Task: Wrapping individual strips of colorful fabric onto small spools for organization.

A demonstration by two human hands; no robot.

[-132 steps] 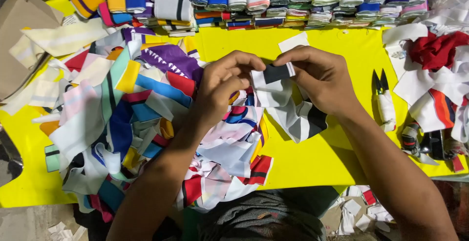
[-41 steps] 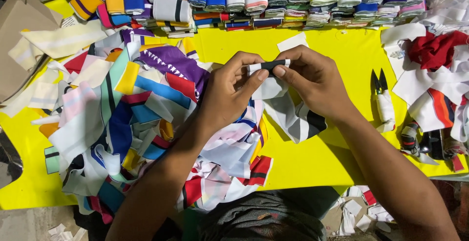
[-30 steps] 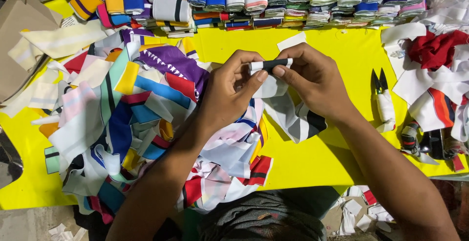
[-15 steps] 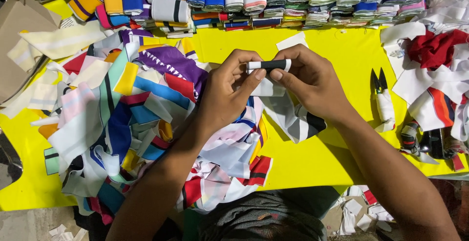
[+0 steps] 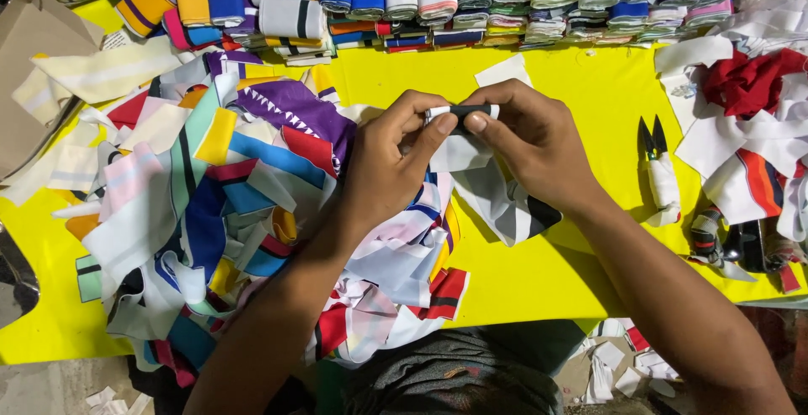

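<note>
Fabric is what I am watching: a small white ribbed strip with a black band (image 5: 461, 113), folded narrow, pinched between my left hand (image 5: 396, 162) and right hand (image 5: 530, 146) above the yellow table cover (image 5: 572, 272). Since four seconds ago it is folded tighter. Its lower part is trailing into the loose heap of coloured knit offcuts (image 5: 227, 213), hidden by fingers.
</note>
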